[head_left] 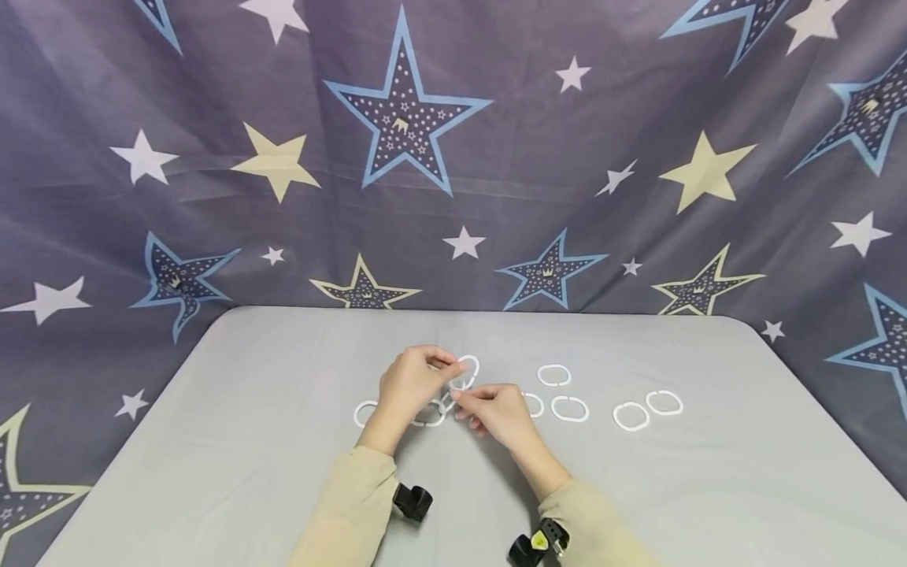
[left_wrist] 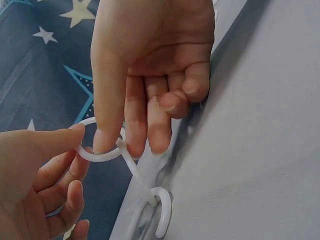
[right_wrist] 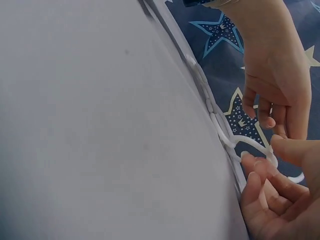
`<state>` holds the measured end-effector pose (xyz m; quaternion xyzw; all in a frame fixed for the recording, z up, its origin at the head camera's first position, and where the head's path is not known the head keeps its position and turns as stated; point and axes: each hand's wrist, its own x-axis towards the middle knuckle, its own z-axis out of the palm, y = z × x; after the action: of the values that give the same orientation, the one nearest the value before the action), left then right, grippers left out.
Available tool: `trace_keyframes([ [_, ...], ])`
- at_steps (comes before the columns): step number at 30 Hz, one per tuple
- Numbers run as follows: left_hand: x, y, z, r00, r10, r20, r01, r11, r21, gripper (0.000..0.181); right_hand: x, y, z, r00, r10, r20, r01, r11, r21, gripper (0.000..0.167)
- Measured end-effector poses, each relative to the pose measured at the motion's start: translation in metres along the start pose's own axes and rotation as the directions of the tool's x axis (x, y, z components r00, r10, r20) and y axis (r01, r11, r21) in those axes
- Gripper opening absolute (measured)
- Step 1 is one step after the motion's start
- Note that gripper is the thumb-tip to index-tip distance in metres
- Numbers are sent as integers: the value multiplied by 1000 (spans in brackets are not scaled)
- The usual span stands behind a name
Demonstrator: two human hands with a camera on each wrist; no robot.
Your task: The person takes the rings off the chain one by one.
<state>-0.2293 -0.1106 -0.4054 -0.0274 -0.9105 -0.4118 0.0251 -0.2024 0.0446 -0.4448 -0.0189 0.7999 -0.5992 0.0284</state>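
Observation:
My left hand point(head_left: 414, 379) pinches an oval white plastic ring link point(head_left: 477, 367) between thumb and finger above the table. Close below it, my right hand point(head_left: 505, 413) grips a neighbouring white link point(left_wrist: 134, 171) with thumb and fingertips. In the left wrist view the two links meet at the right thumb; whether they are fully hooked is hard to tell. That neighbouring link hooks into another link point(left_wrist: 165, 212), part of a white chain point(head_left: 427, 426) trailing onto the table at the left. The left forearm partly covers the chain.
Several loose oval links lie to the right: one at the back point(head_left: 554, 365), one before it point(head_left: 569, 420), one partly behind the right hand point(head_left: 542, 405), and a pair farther right point(head_left: 631, 404). A star-patterned curtain point(head_left: 524, 157) hangs behind the grey-covered table point(head_left: 708, 488).

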Motion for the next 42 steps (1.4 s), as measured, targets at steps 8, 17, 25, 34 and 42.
trace_keyframes([
  [8,1,-4,-2,1000,13,3,-13,1000,3,22,0,0,3,1000,-14,7,14,999,33,21],
  [17,3,-12,-10,1000,-28,14,28,1000,13,24,-3,-3,3,1000,-3,16,2,998,56,21],
  [25,3,-18,-14,999,-46,27,45,998,48,23,-1,-1,2,1000,8,23,-9,999,51,19],
  [34,5,-20,-17,998,-64,2,63,995,77,19,2,-1,2,999,23,30,-26,996,89,18],
  [42,5,-25,-14,998,-68,-16,69,993,94,19,0,0,1,999,35,33,-37,995,90,18],
])
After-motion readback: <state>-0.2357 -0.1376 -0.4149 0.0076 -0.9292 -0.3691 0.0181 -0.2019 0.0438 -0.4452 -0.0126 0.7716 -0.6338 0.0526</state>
